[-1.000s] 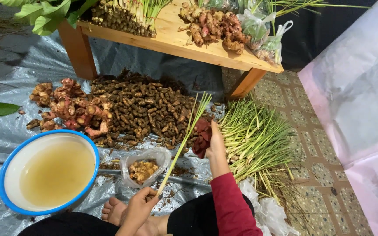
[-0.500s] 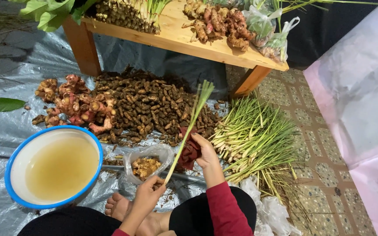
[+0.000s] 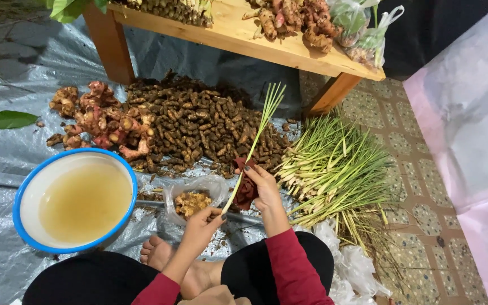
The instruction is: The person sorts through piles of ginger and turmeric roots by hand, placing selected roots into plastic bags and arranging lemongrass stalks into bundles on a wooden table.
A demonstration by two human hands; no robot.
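Grey plastic sheet (image 3: 7,152) covers the ground; wooden bench (image 3: 244,39) at the far edge. Large heap of small brown rhizomes (image 3: 199,121) below it, reddish galangal pile (image 3: 100,121) to one side, lemongrass pile (image 3: 334,169) on the other. Blue-rimmed basin (image 3: 74,197) of cloudy yellowish water near the person's knee. Left hand (image 3: 201,223) pinches the pale base of a lemongrass stalk (image 3: 252,138), fingers closed on it. Right hand (image 3: 264,186) grips the stalk higher up through a dark red cloth (image 3: 245,186), fingers wrapped.
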